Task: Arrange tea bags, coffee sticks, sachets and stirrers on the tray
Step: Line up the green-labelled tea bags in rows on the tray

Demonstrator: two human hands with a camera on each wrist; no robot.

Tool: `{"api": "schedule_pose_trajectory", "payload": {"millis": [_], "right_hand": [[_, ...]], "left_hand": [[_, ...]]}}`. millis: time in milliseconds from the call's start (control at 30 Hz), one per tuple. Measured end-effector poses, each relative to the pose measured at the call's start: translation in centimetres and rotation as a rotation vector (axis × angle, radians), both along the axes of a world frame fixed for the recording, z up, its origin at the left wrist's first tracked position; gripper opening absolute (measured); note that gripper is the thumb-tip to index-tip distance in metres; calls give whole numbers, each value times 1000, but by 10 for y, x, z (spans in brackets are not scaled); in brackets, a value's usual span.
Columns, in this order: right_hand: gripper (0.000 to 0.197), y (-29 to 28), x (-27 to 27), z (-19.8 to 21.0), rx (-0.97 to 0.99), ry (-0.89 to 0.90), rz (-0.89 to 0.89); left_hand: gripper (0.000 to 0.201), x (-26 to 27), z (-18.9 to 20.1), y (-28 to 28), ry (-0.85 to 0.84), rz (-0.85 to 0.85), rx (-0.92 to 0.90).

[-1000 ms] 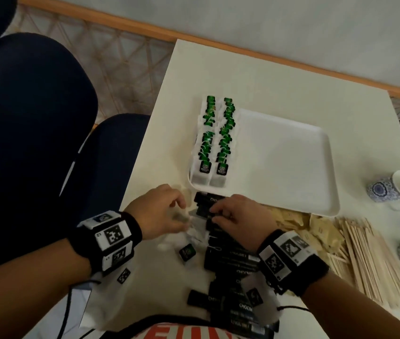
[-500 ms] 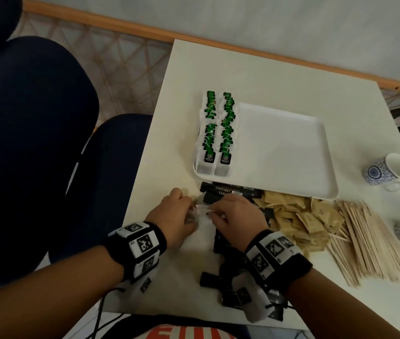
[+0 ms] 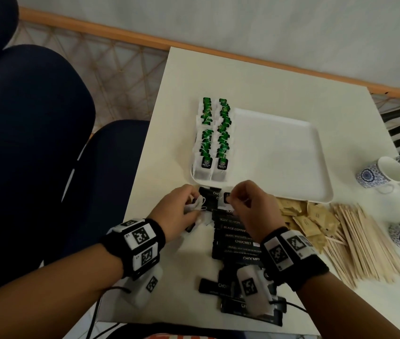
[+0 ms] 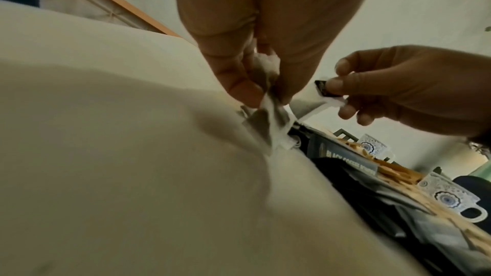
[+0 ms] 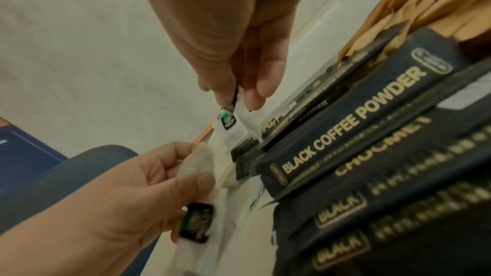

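A white tray [image 3: 279, 155] lies on the table with two rows of green-tagged tea bags [image 3: 214, 140] along its left side. Just in front of the tray, my left hand [image 3: 181, 211] grips a bunch of white tea bags [image 4: 263, 70]. My right hand [image 3: 247, 204] pinches one tea bag [image 5: 229, 131] by its black tag [image 4: 322, 89], lifted a little above the black coffee sticks [image 3: 238, 241]. Brown sachets [image 3: 309, 221] and wooden stirrers [image 3: 365, 243] lie to the right.
Patterned blue-and-white mugs [image 3: 380, 174] stand at the table's right edge. A dark blue chair [image 3: 35, 143] stands left of the table. The table's left edge runs close beside my left hand. More coffee sticks [image 3: 243, 289] lie under my right wrist.
Both hands have come up off the pile toward the tray's front edge. My right hand has pulled one tea bag away from the bunch in my left.
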State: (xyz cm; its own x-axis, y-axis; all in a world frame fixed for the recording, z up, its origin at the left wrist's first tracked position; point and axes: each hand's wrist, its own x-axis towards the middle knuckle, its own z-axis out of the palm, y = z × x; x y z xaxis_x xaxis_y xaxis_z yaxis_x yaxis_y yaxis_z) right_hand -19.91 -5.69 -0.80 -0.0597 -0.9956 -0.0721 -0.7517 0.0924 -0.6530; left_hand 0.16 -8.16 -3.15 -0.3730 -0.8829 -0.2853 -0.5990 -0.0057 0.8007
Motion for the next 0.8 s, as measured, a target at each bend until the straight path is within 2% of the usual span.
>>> {"api": "schedule_pose_trajectory", "payload": {"millis": [67,167,233,400,500,633,700,800], "right_hand": [[6,-1,0,-1,-47,28,35],[11,-2,-3,-5,-88,32,57],[15,-1,-4,-7,-100,48,81],[23,0,-5,-8,-78,116,160],[30,-1,-7,-4,-68,163,183],[49,-9,-10,6,12,194,165],[42,-17,-14,9,-13,160,131],[19,-28,-17,11,-82,140,125]], "left_hand": [[38,-7,-4,-1,-92,-46,-3],[73,-14,-11,-1,-279,-116,-25],[78,-19,-13,-1,-334,-123,-31],[55,-28,-11,-6,-386,-79,-54],[41,-25,-8,-10,-391,-109,-16],[30,-13,-3,-12,-300,-122,35],[12,-5,2,-11,-225,-52,66],[19,8,5,-15,-115,92,173]]}}
